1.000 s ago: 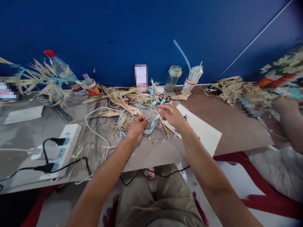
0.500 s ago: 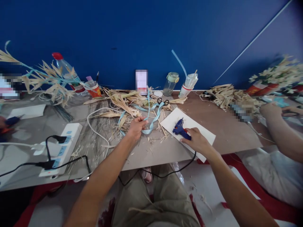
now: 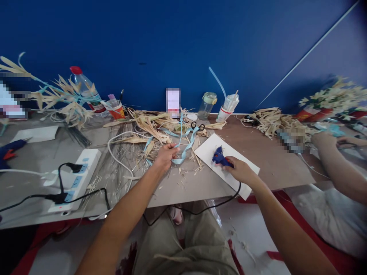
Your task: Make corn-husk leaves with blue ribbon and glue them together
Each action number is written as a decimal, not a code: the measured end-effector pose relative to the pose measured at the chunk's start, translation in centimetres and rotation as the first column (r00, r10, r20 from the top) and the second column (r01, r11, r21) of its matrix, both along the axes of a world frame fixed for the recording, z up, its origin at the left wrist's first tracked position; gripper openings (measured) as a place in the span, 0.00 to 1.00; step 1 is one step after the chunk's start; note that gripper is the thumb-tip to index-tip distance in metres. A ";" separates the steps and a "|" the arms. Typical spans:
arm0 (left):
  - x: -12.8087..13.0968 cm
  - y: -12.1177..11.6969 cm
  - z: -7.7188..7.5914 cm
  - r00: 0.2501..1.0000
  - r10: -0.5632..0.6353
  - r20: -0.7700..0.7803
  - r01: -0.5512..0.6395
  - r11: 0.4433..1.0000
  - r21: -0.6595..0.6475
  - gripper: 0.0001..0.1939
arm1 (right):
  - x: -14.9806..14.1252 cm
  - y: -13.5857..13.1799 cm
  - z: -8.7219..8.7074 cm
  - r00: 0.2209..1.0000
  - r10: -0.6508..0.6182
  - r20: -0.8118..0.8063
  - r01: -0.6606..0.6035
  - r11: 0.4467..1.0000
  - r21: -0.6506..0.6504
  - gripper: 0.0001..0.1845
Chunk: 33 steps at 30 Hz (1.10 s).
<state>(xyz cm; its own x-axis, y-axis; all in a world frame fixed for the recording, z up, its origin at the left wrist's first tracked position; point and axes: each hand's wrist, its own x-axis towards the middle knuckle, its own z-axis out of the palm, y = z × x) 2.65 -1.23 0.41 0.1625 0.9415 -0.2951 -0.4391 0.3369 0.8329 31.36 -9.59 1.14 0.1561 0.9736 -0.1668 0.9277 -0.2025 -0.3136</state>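
Note:
My left hand (image 3: 166, 156) is closed in a pinch on a thin light-blue stem (image 3: 181, 128) that points up from the fingertips. A loose light-blue ribbon (image 3: 187, 149) curls beside these fingers, running back toward black-handled scissors (image 3: 197, 126). Wrapped round the handle of a blue glue gun (image 3: 219, 156), my right hand (image 3: 241, 170) keeps it over a white card (image 3: 205, 148), nozzle pointing away from me. The gun's black cord (image 3: 212, 207) drops past the table edge. Dried corn husks (image 3: 149, 124) lie heaped beyond my left hand.
A white power strip (image 3: 83, 168) with plugged cords lies left, near thin wires (image 3: 114, 172). Bottles, paper cups and a phone (image 3: 173, 101) line the blue wall. A second blue glue gun (image 3: 13, 149) lies far left. At right, a co-worker's arm (image 3: 335, 160) reaches over the table.
My right hand and the glue gun have shifted slightly right over the card. My left hand stays almost still. At the far left, another person's hand has gone from view by the second glue gun.

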 end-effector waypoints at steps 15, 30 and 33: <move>0.1 0.1 -0.4 1.000 0.010 -0.002 -0.010 1.000 0.020 0.11 | -5.6 -0.2 2.6 0.391 0.078 -0.917 0.309 0.927 0.211 0.16; 0.2 -0.2 0.0 1.000 0.009 -0.009 -0.009 1.000 0.006 0.11 | -11.7 1.1 0.5 0.750 0.141 -0.647 -0.013 0.980 0.198 0.16; 0.2 -0.1 -0.1 1.000 0.009 -0.004 -0.009 1.000 0.019 0.10 | -11.8 1.1 0.2 0.773 0.138 -0.619 -0.003 0.977 0.213 0.16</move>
